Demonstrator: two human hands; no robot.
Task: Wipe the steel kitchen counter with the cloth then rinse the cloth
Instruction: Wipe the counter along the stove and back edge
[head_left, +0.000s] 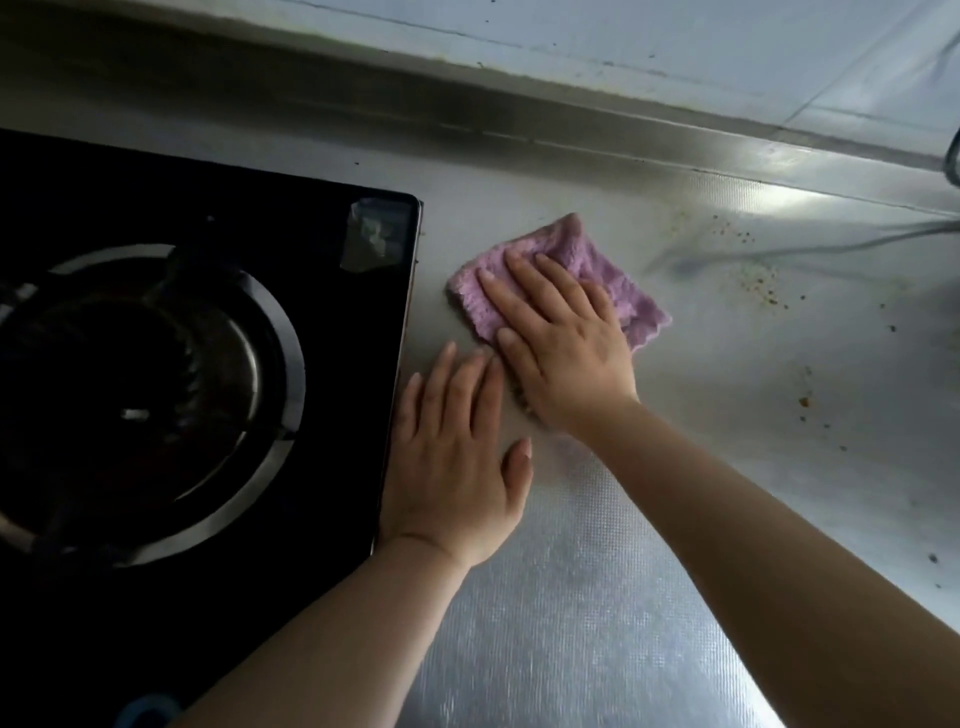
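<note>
The right hand (561, 348) presses flat, fingers straight, on the folded purple cloth (597, 270), one corner pointing toward the back wall. Beside its thumb, the left hand (457, 467) lies flat on the steel counter (727, 415), against the black hob (208, 338). No writing readable.

counter (597, 597): embossed steel, dull sheen | cloth (592, 260): fuzzy purple fabric | stove (322, 322): glossy black glass

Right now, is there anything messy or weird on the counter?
Yes. Brown crumbs and specks are scattered on the counter, to the right of the purple cloth under the right hand. A few more specks lie further right. The left hand rests flat beside the stove.
</note>
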